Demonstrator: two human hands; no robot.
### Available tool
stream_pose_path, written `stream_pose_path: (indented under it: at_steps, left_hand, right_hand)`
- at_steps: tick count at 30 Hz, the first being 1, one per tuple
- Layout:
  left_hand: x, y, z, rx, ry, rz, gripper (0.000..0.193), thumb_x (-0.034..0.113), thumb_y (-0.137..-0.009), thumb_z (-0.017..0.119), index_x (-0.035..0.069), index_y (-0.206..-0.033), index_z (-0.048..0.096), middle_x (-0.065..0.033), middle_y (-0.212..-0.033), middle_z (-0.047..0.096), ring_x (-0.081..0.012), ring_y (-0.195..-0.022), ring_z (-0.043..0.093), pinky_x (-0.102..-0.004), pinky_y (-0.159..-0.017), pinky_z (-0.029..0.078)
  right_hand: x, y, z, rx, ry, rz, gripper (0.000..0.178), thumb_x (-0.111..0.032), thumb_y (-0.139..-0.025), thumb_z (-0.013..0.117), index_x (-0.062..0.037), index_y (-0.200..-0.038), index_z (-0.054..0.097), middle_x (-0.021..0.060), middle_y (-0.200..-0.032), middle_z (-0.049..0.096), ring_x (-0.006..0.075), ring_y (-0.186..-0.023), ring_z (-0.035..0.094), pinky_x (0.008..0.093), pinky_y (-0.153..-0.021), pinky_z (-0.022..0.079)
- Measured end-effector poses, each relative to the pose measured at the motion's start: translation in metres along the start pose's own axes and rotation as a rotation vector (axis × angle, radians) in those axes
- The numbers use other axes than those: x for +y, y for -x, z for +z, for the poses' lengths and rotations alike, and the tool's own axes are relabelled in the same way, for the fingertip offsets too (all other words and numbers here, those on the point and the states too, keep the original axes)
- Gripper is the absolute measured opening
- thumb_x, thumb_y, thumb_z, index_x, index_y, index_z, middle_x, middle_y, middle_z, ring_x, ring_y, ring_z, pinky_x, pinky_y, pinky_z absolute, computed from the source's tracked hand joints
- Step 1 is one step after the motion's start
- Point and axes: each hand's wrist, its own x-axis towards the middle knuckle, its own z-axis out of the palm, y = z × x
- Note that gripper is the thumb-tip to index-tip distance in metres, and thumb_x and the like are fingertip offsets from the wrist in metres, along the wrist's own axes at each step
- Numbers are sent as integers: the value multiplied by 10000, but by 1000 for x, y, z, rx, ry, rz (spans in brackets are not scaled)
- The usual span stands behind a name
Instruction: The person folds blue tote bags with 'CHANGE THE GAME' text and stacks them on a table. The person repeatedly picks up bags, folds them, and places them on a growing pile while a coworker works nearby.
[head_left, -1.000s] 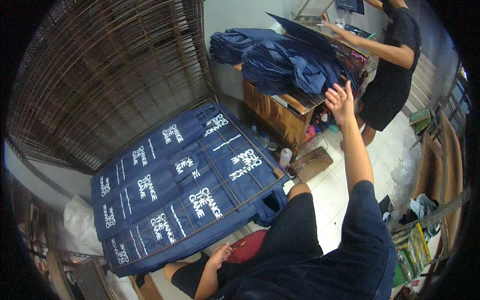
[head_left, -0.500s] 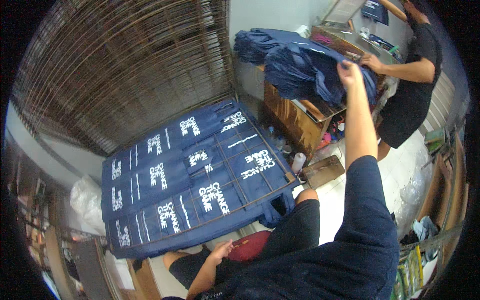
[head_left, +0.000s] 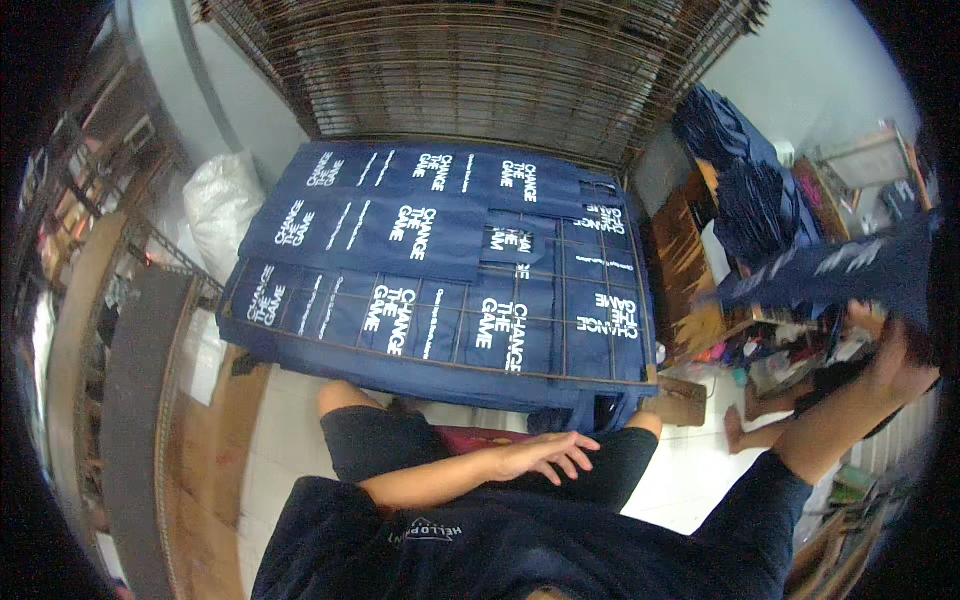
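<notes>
My right hand, smeared by motion, is raised at the far right, gripping a navy fabric piece with blurred white print. My left hand is over my lap, fingers spread, with nothing in it. In front of me, similar navy fabric pieces with white lettering lie flat in overlapping rows. Some lie under a thin wire rack. Dark loops of fabric hang at its near right corner. A pile of navy fabric is draped over a wooden table at the right.
Upright wire racks stand behind the fabric rows. A clear plastic bag sits to the left, near a long shelf. Another person's bare legs show at the right, beside a wooden block on the tiled floor.
My view has turned right. My right hand has come away from the pile with a fabric piece. My left hand has moved right across my lap and its fingers have spread.
</notes>
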Motion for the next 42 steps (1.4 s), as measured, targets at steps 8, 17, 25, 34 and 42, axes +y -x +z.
stream_pose_path:
  at_steps: [8,17,25,34,42]
  left_hand:
    - [0,15,19,-492,928,137,1218,910,-532,354,141,-1445,115,-107,-1327,421,-334,-1257,386,-425,-845,518]
    - [21,74,-41,298,757,411,647,61,-849,480,144,-1430,207,-93,-1246,503,-164,-864,614,-252,-533,536]
    - [93,85,-112,793,178,699,587,-22,-854,509,109,-1393,315,-45,-1247,495,-107,-969,554,-219,-661,523]
    - [96,43,-259,1280,-240,610,506,-25,-833,556,14,-1317,412,-283,-1260,447,-252,-1050,549,-316,-808,523]
    - [50,97,-178,1335,-662,420,670,249,-740,727,25,-1300,436,-144,-1192,561,-228,-1029,572,-352,-887,452]
  right_hand:
    - [-51,110,95,-330,-477,903,662,-132,-659,578,91,-1252,388,215,-1061,562,291,-947,583,355,-845,476]
    - [-18,107,108,-807,-450,1160,845,-107,-531,574,93,-1315,335,175,-1084,569,252,-910,603,327,-844,483]
    - [97,148,110,-827,-197,1069,664,68,-741,559,16,-1360,325,118,-1175,531,205,-1092,497,318,-946,379]
    - [247,341,138,-528,-17,1419,393,-26,-785,583,-116,-1146,456,57,-1098,524,255,-1064,491,581,-879,360]
    - [264,404,150,-466,-10,1595,325,-31,-797,562,-85,-1106,475,74,-1105,534,267,-1053,508,576,-892,374]
